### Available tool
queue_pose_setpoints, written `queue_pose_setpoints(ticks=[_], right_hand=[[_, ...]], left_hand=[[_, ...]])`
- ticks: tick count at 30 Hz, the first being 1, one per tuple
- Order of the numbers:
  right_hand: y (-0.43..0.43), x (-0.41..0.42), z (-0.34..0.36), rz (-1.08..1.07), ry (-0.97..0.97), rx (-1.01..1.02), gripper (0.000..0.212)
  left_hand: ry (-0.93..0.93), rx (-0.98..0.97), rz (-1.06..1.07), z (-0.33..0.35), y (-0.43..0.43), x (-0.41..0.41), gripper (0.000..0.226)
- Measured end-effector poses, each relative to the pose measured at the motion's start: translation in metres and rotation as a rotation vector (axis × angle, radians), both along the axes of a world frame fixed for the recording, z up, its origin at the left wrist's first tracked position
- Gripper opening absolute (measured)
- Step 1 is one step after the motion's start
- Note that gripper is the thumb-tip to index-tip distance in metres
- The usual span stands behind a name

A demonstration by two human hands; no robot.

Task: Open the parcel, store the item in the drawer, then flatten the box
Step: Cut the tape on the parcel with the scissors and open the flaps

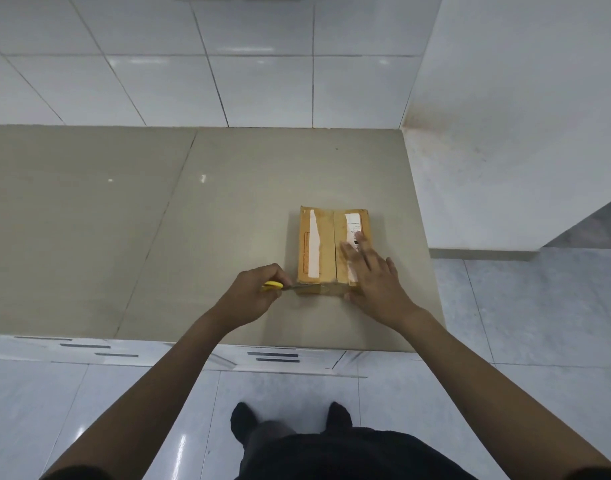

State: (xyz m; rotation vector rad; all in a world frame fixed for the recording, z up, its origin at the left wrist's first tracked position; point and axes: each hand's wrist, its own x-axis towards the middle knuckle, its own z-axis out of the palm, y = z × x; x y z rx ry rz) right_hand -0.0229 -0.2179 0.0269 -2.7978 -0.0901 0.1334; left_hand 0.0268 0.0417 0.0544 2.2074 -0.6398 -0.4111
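A pale tiled floor point(124, 403) with a sheen runs under the person's dark trousers point(335, 452) and dark shoes, and just beyond the toes stands a white cabinet front point(89, 348) with dark slot-like handles, which may be drawers. On top of it lies a beige counter point(89, 220) with a seam running across its left half. Near the counter's front edge the left hand point(252, 296) is closed in a fist around the yellow handle of a cutting tool point(286, 287), whose grey metal blade points right and meets the near end of the parcel point(326, 247); whether it is scissors or a knife cannot be told. The right hand point(373, 278) lies flat on the parcel's near right corner, fingers spread and stretched forward across the top, thumb down at the near end, pressing the box rather than gripping it. The parcel is a brown cardboard box, still closed, lying on the right part of the counter with its long side running away from the person; a seam divides its top lengthwise, with strips of white label on each half. Beyond the counter rises a wall of glossy white tiles point(227, 64), and to the right a plain white wall point(504, 133) with a faint brownish stain near the counter's far corner.
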Motion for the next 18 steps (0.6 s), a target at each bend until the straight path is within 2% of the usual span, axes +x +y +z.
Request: queue_pose_setpoints(ticks=[4, 11, 18], right_hand=[[0.000, 0.000, 0.001, 0.029, 0.002, -0.014, 0.094], [-0.001, 0.003, -0.001, 0.039, -0.003, -0.026, 0.095], [-0.002, 0.004, -0.004, 0.041, -0.011, -0.005, 0.088]], left_hand=[[0.049, -0.007, -0.010, -0.002, 0.006, -0.002, 0.022], [-0.013, 0.021, 0.024, -0.005, -0.003, -0.003, 0.019], [0.065, -0.051, -0.096, 0.007, -0.006, -0.010, 0.015]])
